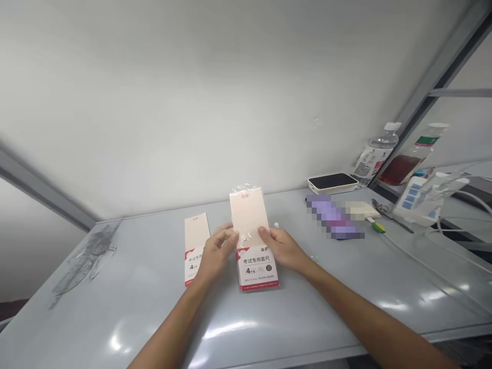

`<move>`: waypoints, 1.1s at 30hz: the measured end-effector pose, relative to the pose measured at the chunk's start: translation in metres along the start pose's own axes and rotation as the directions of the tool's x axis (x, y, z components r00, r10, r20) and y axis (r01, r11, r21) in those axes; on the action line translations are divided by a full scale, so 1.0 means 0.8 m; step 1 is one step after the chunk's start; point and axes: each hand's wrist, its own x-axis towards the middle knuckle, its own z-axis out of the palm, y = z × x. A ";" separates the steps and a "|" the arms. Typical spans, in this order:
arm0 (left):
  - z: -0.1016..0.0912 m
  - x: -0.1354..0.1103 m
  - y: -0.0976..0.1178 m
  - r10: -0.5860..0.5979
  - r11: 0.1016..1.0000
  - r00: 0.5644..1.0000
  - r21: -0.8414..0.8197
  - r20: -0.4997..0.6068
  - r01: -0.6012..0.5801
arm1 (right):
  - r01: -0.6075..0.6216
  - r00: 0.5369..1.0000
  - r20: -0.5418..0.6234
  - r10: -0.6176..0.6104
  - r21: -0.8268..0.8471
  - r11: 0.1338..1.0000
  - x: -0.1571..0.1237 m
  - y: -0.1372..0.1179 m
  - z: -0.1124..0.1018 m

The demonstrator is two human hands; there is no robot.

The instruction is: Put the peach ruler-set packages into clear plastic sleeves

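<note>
Between my two hands is a ruler set pack [249,215], a pale pink card with a white and red printed label at its lower end. Clear plastic film sticks out past its top edge. My left hand [219,248] grips the pack's left edge, thumb in front and fingers partly hidden behind. On the opposite edge my right hand [282,246] pinches it with the thumb on the front face. A second, similar pack [196,233] lies flat on the table to the left, partly covered by my left hand and forearm.
On the grey table [146,287], clear plastic bags [86,256] lie at the left. To the right are a white-edged device [332,182], a blurred purple item [332,218], a cable [415,259] and a power strip [417,200]. Bottles [376,154] stand near the metal frame; a white wall rises behind.
</note>
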 end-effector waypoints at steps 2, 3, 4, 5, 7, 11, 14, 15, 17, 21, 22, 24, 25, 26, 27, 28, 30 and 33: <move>-0.007 0.003 0.003 -0.006 1.000 1.000 -0.008 -0.015 0.006 | -0.004 0.998 -0.055 0.001 -0.052 0.999 0.001 -0.001 -0.005; -0.013 0.005 0.005 -0.016 1.000 1.000 -0.019 -0.012 0.016 | -0.015 0.996 -0.086 0.008 -0.081 0.997 0.002 -0.003 -0.010; -0.022 0.007 0.007 -0.036 0.999 0.999 -0.022 -0.014 0.036 | -0.036 0.992 -0.124 0.022 -0.113 0.993 0.003 -0.005 -0.018; -0.033 0.010 0.010 -0.066 0.998 0.998 -0.010 -0.007 0.066 | -0.063 0.985 -0.167 0.037 -0.155 0.986 0.004 -0.006 -0.028; -0.062 0.017 0.013 -0.186 0.971 0.983 0.156 -0.005 0.184 | -0.108 0.965 -0.259 0.035 -0.274 0.956 0.007 -0.006 -0.053; -0.119 0.029 0.007 -0.278 0.632 0.931 0.684 -0.238 0.364 | -0.345 0.926 -0.362 0.106 -0.699 0.627 0.017 0.012 -0.098; -0.133 0.032 -0.003 -0.314 0.380 0.887 0.811 -0.340 0.445 | -0.435 0.892 -0.434 0.126 -0.749 0.500 0.024 0.030 -0.110; -0.127 0.032 -0.005 -0.270 0.351 0.893 0.826 -0.361 0.440 | -0.455 0.882 -0.452 0.130 -0.749 0.481 0.025 0.034 -0.110; -0.103 0.027 -0.008 -0.070 0.317 0.936 0.882 -0.344 0.348 | -0.488 0.866 -0.481 0.136 -0.756 0.437 0.026 0.039 -0.107; -0.023 0.009 -0.015 0.053 0.327 0.996 0.943 -0.076 0.055 | -0.520 0.845 -0.527 0.091 -0.772 0.366 0.022 0.032 -0.104; -0.006 0.005 -0.018 0.045 0.302 0.999 0.953 -0.010 -0.004 | -0.507 0.845 -0.534 0.042 -0.772 0.384 0.020 0.028 -0.103; 0.017 0.002 -0.026 0.033 0.241 0.997 0.967 0.073 -0.079 | -0.440 0.842 -0.533 -0.085 -0.769 0.463 0.016 0.018 -0.099; 0.023 0.002 -0.029 0.031 0.237 0.995 0.967 0.091 -0.096 | -0.381 0.839 -0.521 -0.157 -0.769 0.514 0.014 0.013 -0.095; 0.024 0.003 -0.033 0.026 0.234 0.994 0.966 0.105 -0.108 | -0.330 0.841 -0.502 -0.203 -0.772 0.543 0.012 0.007 -0.088; 0.023 0.004 -0.035 0.022 0.238 0.994 0.965 0.112 -0.113 | -0.283 0.850 -0.474 -0.230 -0.779 0.559 0.009 0.003 -0.080; 0.019 0.006 -0.036 0.015 0.247 0.993 0.962 0.119 -0.119 | -0.190 0.860 -0.420 -0.290 -0.790 0.584 0.007 -0.002 -0.070; 0.011 0.008 -0.034 0.006 0.268 0.991 0.955 0.133 -0.130 | -0.062 0.883 -0.322 -0.341 -0.801 0.595 0.002 -0.008 -0.048; 0.002 0.006 -0.024 0.023 0.314 0.989 0.939 0.143 -0.143 | -0.068 0.930 -0.284 -0.235 -0.759 0.647 -0.003 -0.012 -0.019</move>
